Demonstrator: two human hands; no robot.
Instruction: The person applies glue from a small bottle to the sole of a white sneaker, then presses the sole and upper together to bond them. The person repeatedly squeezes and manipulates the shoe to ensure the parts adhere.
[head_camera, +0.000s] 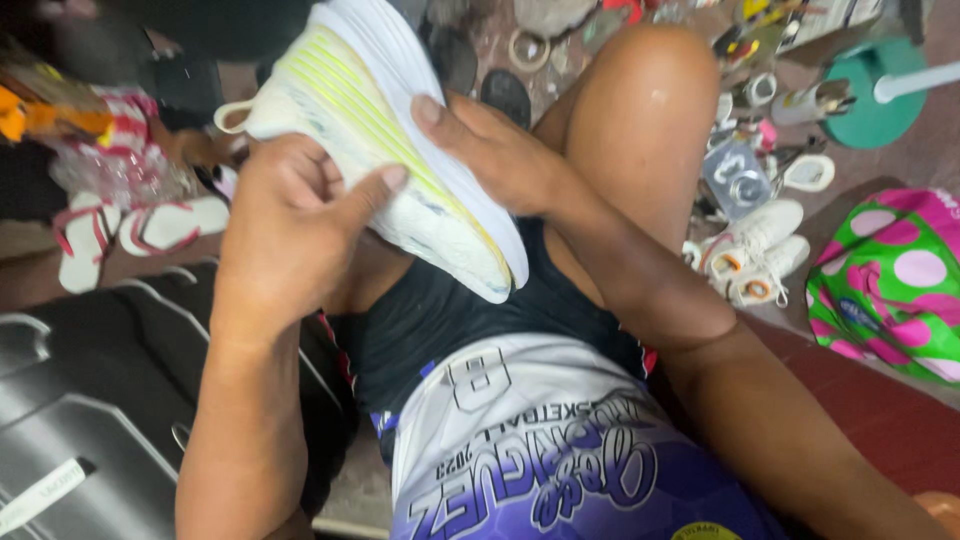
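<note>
A white sports shoe (385, 120) with pale yellow-green stripes and a thick white sole lies tilted across my lap, heel loop toward the upper left. My left hand (290, 225) grips its side, thumb pressed on the upper. My right hand (495, 150) reaches over from the right and clamps the sole edge with thumb and fingers. My raised right knee (640, 110) is just behind the hands.
White sandals with red straps (130, 235) lie at the left. A pair of small white sneakers (755, 255), tape rolls and tools litter the floor at the right. A green and pink dotted bag (895, 280) sits far right. Black moulded panels (90, 400) fill the lower left.
</note>
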